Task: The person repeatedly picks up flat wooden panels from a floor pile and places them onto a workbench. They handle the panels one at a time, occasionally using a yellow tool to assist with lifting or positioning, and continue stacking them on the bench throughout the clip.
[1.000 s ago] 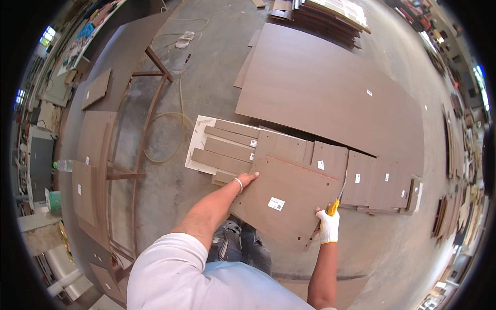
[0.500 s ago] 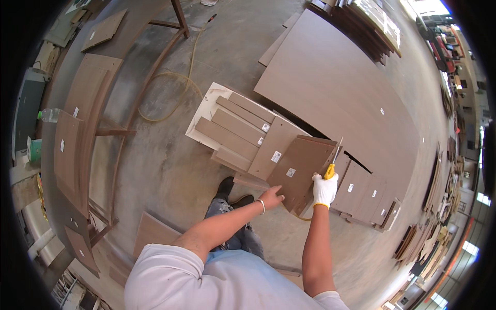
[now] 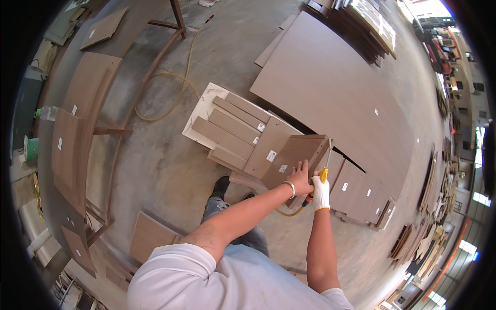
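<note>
A: Brown laminate panel point(image 3: 297, 157), tilted up off the stack of boards point(image 3: 232, 132) on the concrete floor point(image 3: 170, 170). Position relative to fingers?

B: Left hand point(image 3: 300, 180) lies flat on its near face, fingers point(image 3: 304, 166) spread, not curled round anything. Gloved right hand point(image 3: 320, 192) just beside it at the panel's right edge, fingers closed on a yellow-handled tool point(image 3: 324, 174).

A: Appearance?

B: Rectangular, wood-grain finish, one small white sticker point(image 3: 282, 168). Edge detail too small to tell.

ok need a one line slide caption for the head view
Bare left hand steadies a tilted brown panel while the gloved right hand holds a yellow-handled tool beside it.
</note>
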### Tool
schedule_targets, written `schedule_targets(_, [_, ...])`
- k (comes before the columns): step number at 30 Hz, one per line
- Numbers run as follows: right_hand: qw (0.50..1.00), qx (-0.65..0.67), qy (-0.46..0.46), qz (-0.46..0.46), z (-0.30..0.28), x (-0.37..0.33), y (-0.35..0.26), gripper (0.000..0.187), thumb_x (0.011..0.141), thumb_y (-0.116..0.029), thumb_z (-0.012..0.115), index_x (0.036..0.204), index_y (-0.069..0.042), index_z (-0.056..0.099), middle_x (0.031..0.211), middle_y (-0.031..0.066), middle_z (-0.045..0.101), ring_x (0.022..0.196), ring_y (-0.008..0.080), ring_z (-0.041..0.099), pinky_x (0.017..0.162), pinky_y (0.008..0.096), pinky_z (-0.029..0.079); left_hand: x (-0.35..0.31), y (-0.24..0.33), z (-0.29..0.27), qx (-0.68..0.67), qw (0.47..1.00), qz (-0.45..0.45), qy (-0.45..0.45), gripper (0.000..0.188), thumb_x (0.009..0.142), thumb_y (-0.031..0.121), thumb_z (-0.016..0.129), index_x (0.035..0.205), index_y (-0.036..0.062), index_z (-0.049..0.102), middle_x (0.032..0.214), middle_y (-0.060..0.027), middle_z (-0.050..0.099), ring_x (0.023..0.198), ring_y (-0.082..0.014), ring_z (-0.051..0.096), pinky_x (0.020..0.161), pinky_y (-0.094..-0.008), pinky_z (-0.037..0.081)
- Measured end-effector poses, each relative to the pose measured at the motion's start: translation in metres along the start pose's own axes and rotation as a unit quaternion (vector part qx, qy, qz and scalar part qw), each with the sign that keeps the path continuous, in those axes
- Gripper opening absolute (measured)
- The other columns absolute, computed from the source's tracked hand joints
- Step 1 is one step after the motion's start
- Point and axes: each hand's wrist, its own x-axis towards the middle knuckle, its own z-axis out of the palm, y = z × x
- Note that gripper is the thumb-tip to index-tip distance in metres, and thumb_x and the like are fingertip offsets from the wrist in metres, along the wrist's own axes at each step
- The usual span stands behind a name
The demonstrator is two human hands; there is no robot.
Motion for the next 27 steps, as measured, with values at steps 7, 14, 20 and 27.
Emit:
schedule_targets(7, [0.994, 0.071, -0.030, 0.078, -0.070, -0.013, 0.044, 0.010, 0.088, -0.005, 0.056, 0.098, -0.007, 0.060, 0.086, 0.0137, 0.067, 0.055, 0.0208, 0.063, 0.044, 0.0313, 0.045, 0.026, 0.026, 0.018, 0.029, 0.980, -0.168, 0.104, 0.076, 0.083, 0.021, 0.069, 0.145, -0.0020, 0.033, 0.133, -0.0271, 0.057, 0.119, -0.0424, 0.062, 0.098, -0.0504, 0.051])
schedule_targets(14, [0.981, 0.078, -0.015, 0.175, -0.170, -0.026, 0.167, 0.015, 0.083, -0.003, 0.055, 0.098, -0.004, 0.059, 0.084, 0.0151, 0.066, 0.051, 0.0202, 0.058, 0.043, 0.0341, 0.046, 0.051, 0.021, 0.006, 0.109, 0.955, -0.196, 0.193, 0.042, 0.081, 0.016, 0.066, 0.119, -0.0011, 0.062, 0.113, -0.0239, 0.070, 0.107, -0.0423, 0.068, 0.091, -0.0483, 0.055])
schedule_targets(20, [0.981, -0.103, -0.046, 0.157, -0.188, -0.010, 0.231, 0.022, 0.083, -0.018, 0.060, 0.090, -0.001, 0.072, 0.074, 0.0170, 0.070, 0.065, 0.0288, 0.070, 0.063, 0.0406, 0.056, 0.024, 0.018, -0.006, 0.086, 0.962, -0.050, 0.256, 0.028, 0.074, 0.011, 0.066, 0.095, -0.0068, 0.071, 0.095, -0.0307, 0.071, 0.097, -0.0457, 0.069, 0.085, -0.0468, 0.055])
schedule_targets(27, [0.958, -0.117, -0.088, 0.245, -0.200, 0.057, 0.234, 0.030, 0.081, -0.023, 0.067, 0.095, 0.003, 0.071, 0.088, 0.0203, 0.072, 0.073, 0.0305, 0.074, 0.062, 0.0452, 0.057, -0.038, 0.050, -0.048, 0.047, 0.959, 0.012, 0.280, 0.041, 0.072, -0.001, 0.068, 0.112, -0.0063, 0.057, 0.101, -0.0179, 0.072, 0.094, -0.0280, 0.070, 0.085, -0.0358, 0.054])
